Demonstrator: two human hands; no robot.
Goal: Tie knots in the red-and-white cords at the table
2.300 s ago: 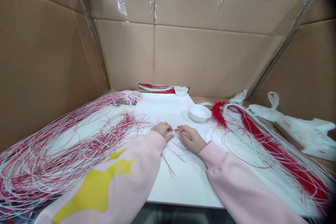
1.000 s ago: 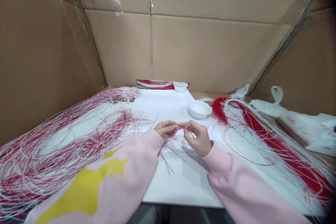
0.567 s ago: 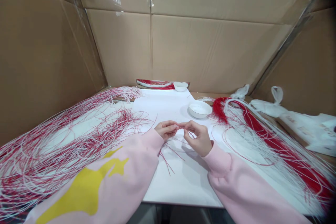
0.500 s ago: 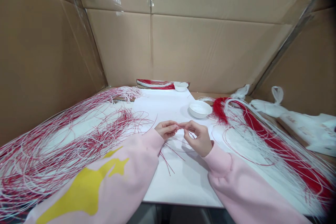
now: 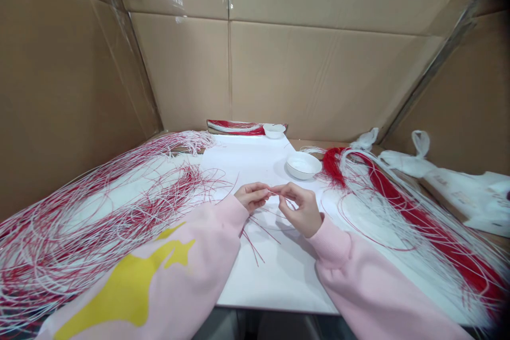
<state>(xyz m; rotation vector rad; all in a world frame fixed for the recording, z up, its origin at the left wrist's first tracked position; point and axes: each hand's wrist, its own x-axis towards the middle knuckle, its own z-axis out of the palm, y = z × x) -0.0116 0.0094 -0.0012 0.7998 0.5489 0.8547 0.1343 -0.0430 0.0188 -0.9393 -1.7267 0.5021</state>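
Note:
Over the middle of the white tabletop, my left hand [image 5: 253,197] pinches thin red cords [image 5: 258,256] between thumb and fingers. Loose cord ends hang below that hand and spread over the table. My right hand [image 5: 298,206] is curled close beside it, its index fingertip almost meeting the left fingertips. A short stretch of cord [image 5: 272,193] runs between the two hands and on under the right fingers, which are closed about it. The exact contact at the fingertips is too small to make out.
Red and white cords [image 5: 119,223] lie in long bundles on the left. A red bundle [image 5: 422,218] with white cords lies right. One white bowl [image 5: 303,166] stands beyond my hands, a smaller bowl [image 5: 274,131] farther back. White plastic bags [image 5: 470,191] sit right; cardboard walls [image 5: 279,74] surround the table.

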